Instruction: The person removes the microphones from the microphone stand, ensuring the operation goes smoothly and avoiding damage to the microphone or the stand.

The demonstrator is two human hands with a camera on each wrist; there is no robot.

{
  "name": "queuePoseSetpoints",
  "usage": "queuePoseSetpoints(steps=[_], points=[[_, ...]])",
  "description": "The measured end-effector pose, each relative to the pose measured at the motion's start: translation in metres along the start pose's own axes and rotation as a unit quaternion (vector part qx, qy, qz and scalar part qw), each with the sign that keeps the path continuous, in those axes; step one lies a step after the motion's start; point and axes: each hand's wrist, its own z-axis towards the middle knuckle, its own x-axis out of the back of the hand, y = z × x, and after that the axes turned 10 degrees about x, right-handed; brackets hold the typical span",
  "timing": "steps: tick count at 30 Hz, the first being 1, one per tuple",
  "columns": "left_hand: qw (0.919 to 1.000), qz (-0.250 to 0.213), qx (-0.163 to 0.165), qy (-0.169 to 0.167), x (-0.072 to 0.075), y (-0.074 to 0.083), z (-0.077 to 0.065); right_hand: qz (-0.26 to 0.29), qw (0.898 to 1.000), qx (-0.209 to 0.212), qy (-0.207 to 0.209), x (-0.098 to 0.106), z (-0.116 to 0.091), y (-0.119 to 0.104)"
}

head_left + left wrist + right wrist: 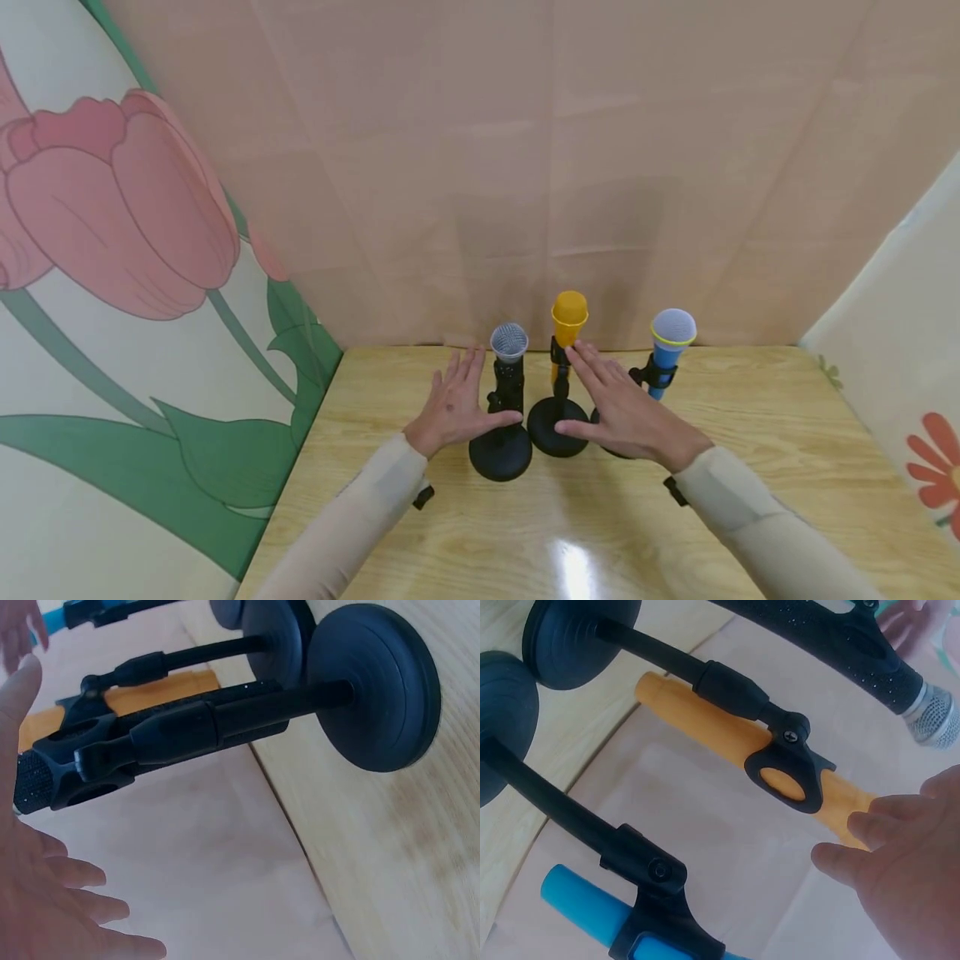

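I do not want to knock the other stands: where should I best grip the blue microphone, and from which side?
Probably the blue handle, between yellow ring and black clip, coming from the right: this narrow part is bare, and the clip's joint projects left, towards the orange microphone.

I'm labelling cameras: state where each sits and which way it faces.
Head: head-worn, facing forward and down at a pale wooden table; left hand, right hand, beige sleeves show.
Left wrist: on that wrist, facing the black speckled microphone; both hands partly show.
Right wrist: on that wrist, facing the orange tubular microphone; both hands partly show.
Wrist views share both microphones.
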Motion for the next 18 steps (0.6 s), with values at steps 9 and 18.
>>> queuePoseSetpoints(steps=[9, 18], points=[[0.9996, -0.017, -0.020, 0.005, -0.004, 0.003, 0.002, 0.050, 0.999, -0.007, 0.000, -0.002, 0.006, 0.000], [0.9981, -0.049, -0.038, 0.008, -0.008, 0.000, 0.004, 0.098, 0.995, -0.021, -0.010, -0.002, 0.014, -0.002]])
